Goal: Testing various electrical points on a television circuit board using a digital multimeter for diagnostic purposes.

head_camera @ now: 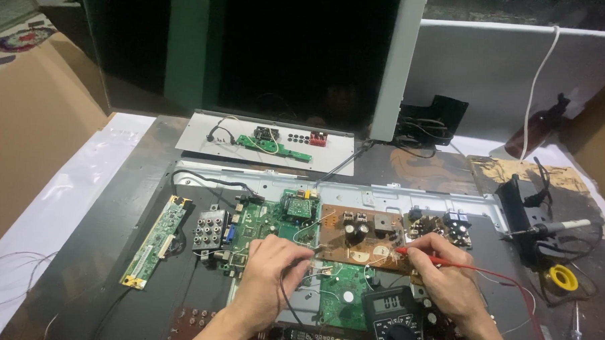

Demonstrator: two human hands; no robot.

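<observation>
Gripping a thin red probe [425, 256], the right hand [446, 275] touched the brown circuit board [360, 236]. The left hand [272, 269] pinched a black probe [318, 247] there too.

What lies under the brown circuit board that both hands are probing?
The brown circuit board lies on a grey metal chassis, beside a green board. Whatever is directly beneath it is covered by the board, the left hand and the right hand.

A red probe [425, 257] lies nearly level in the right hand [446, 275], its tip touching the brown circuit board [360, 236]. That board lies flat, studded with black capacitors and white wires. A black probe [316, 247], mostly hidden in the left hand [269, 269], meets the board's left edge beside the green circuit board [264, 222].
</observation>
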